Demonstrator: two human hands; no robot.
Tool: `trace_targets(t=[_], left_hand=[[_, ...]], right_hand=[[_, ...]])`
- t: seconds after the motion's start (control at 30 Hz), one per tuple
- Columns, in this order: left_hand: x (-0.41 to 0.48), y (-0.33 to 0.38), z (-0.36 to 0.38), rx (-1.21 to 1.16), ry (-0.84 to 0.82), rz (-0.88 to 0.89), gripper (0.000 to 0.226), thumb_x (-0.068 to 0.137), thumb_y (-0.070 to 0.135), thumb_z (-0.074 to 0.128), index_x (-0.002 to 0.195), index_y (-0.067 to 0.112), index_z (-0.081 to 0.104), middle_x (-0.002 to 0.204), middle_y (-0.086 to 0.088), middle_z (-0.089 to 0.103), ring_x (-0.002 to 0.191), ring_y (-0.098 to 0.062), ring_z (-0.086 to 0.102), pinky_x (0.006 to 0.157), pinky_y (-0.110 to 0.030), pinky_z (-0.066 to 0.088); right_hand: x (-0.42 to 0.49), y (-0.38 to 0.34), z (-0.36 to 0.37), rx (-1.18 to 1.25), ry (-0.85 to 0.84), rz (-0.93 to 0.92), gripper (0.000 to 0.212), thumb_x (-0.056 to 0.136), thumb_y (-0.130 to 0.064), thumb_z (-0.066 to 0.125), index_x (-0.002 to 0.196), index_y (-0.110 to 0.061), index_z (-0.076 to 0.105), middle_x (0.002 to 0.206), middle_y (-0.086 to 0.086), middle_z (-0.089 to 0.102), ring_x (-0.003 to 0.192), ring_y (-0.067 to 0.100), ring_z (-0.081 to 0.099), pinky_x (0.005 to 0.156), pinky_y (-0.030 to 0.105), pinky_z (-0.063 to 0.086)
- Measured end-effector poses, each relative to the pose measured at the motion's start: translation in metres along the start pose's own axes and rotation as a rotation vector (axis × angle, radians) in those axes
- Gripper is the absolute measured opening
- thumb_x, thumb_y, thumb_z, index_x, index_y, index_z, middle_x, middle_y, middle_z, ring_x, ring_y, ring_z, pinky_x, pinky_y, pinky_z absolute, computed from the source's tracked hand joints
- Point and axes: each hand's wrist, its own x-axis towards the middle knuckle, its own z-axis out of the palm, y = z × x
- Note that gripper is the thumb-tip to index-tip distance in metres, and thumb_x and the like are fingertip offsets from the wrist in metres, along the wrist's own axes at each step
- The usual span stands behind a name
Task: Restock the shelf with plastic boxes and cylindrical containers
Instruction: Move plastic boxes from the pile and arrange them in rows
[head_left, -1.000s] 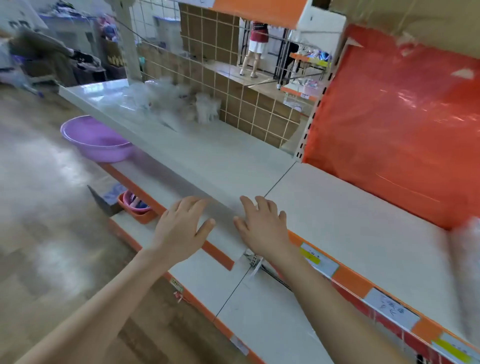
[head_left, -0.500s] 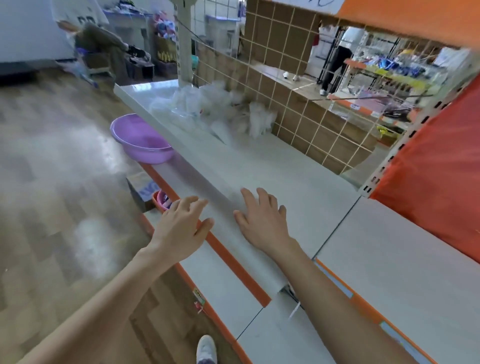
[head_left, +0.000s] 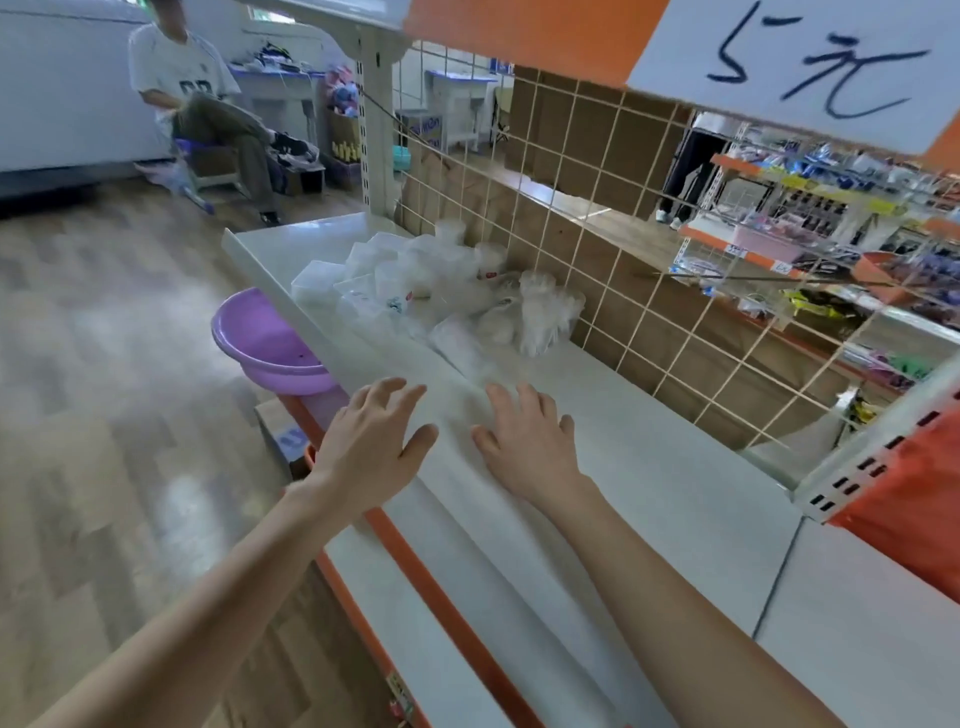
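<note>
A purple basin (head_left: 270, 343) is sticking out from under the shelf (head_left: 649, 467) at the left, smooth, round and glossy. Just right of it the left hand (head_left: 363, 447) is hovering over the shelf's front lip, its fingers (head_left: 387, 395) spread apart and gripping nothing.

Farther along, well apart from both hands, the pile of plastic boxes and cylindrical containers (head_left: 431, 286) is lying in a loose heap at the far end of the shelf, against the wire grid (head_left: 597, 260). The plastic is clear to milky and looks thin-walled. Some pieces are square-cornered, some round, and a few seem to be wrapped in crinkly film, though blur is hiding the finer detail.

The right hand (head_left: 530, 447) is reaching low over the board with its fingers (head_left: 506, 402) straight and slightly splayed, holding nothing. Whether it is touching the board I cannot tell.

The step in hand appears to be the reach toward that heap. To do it well, I would be taking one rigid box at a time from the near edge and lifting rather than dragging. Such light, slick pieces are likely to slide on the flat, matte white board and to topple their neighbours.

To the right, the grid's cream-coated wires are forming square cells, a firm back for standing cylinders upright.
</note>
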Motion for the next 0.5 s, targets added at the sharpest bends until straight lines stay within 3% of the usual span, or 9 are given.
trace_targets(t=[0.37,0.5], left_hand=[[0.071,-0.019,0.021,-0.041,-0.085,0.106,0.054,0.092,0.039,0.046,0.140,0.018,0.035,0.146,-0.006,0.033,0.134,-0.025,0.026,0.104,-0.034,0.026],[0.102,-0.031,0.019,-0.044,-0.120,0.178,0.054,0.093,0.039,0.045,0.141,0.019,0.033,0.146,-0.005,0.031,0.134,-0.024,0.026,0.104,-0.033,0.027]], right_hand=[[0.048,0.011,0.012,-0.031,-0.038,0.124,0.049,0.094,-0.037,0.037,0.139,-0.022,0.026,0.139,0.011,0.028,0.126,0.030,0.028,0.098,0.049,0.028],[0.071,0.002,0.016,-0.010,-0.001,0.168,0.044,0.094,-0.035,0.039,0.134,-0.017,0.033,0.137,0.011,0.033,0.124,0.032,0.031,0.095,0.045,0.031]])
